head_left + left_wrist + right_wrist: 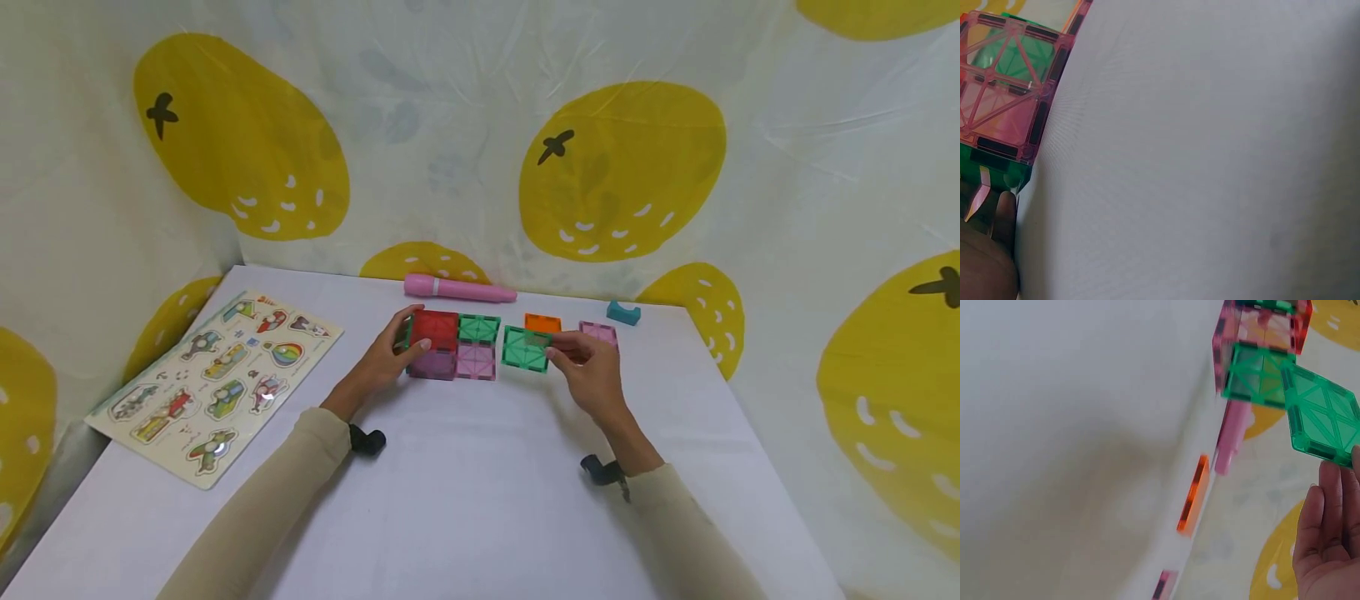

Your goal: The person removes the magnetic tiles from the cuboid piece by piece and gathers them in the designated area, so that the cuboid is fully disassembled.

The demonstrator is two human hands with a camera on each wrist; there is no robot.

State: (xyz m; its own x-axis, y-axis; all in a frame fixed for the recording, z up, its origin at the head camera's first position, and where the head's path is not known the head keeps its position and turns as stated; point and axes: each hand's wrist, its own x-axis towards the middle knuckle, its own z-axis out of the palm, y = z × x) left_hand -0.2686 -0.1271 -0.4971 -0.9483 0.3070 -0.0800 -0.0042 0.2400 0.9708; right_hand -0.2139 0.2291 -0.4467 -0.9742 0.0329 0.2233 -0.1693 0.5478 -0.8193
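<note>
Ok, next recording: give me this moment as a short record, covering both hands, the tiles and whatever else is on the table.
Left grip: holds the left side of the tile structure
Right grip: pinches a green tile
Structure colours: red, green, pink, purple
Green tile position: right of the structure, apart from it in the head view
Loose tiles: orange tile, pink tile
Back of table: pink stick, teal piece at right
Left of table: picture board
Surface: white table
</note>
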